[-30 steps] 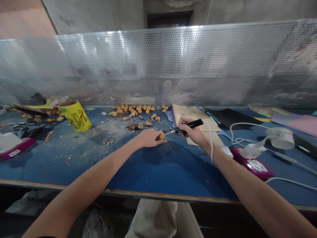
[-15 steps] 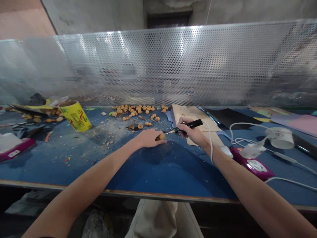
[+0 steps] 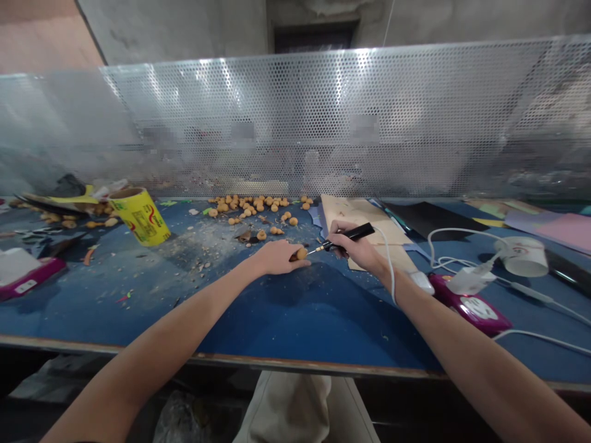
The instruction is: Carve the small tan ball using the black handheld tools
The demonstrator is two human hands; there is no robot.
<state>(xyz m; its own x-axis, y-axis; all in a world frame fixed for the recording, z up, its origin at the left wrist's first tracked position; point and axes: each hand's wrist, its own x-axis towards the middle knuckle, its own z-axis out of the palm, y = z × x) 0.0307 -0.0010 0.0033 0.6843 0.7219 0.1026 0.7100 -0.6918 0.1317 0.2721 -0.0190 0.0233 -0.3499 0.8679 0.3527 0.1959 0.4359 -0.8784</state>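
Note:
My left hand (image 3: pixel 279 257) rests on the blue worktop with its fingers wrapped round a small tan gourd (image 3: pixel 301 253), whose rounded end shows past the fingers. In my right hand (image 3: pixel 349 241) is an electric burning pen (image 3: pixel 357 232), gripped like a pencil. It has a black handle, a thin metal tip pointing left and a white cord at its back end. The tip meets the gourd's right side or lies very close to it; I cannot tell which. Behind my left hand lies a pile of similar small gourds (image 3: pixel 249 204).
A yellow tube (image 3: pixel 145 218) stands tilted at left. Cardboard sheets (image 3: pixel 341 212) lie beyond my right hand. A purple power strip (image 3: pixel 475 311) with white cables sits near my right forearm, by a white roll (image 3: pixel 524 256). A perforated metal screen (image 3: pixel 295 123) borders the back; crumbs litter the worktop (image 3: pixel 184 283).
My right hand has shifted slightly left, bringing the burning pen's tip nearer to the gourd. My left hand and the gourd stay almost still.

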